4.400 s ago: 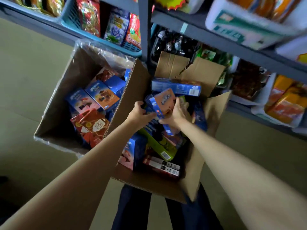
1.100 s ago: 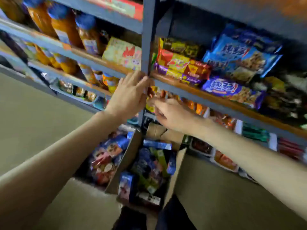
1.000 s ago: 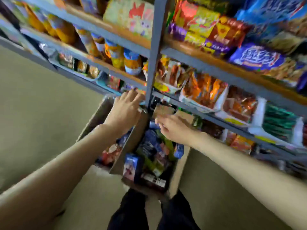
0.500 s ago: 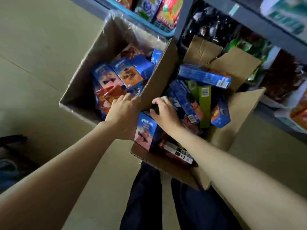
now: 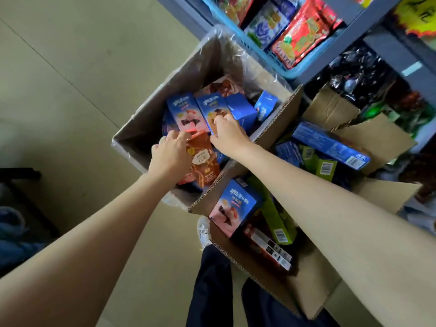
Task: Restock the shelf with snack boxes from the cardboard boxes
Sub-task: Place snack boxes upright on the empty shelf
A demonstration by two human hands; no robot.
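We see both hands in left carton (image 5: 151, 119), frame centre; left hand (image 5: 171, 155) grasps brown box (image 5: 203, 161); right hand (image 5: 227, 135) pinches blue box (image 5: 212, 112) — shelf (image 5: 368, 31) upper right.

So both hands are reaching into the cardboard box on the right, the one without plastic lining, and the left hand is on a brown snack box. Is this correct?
Not quite. The head view shows the left hand and right hand in the plastic-lined cardboard box on the left, not the unlined one. The rest holds: the left hand is on the brown snack box.
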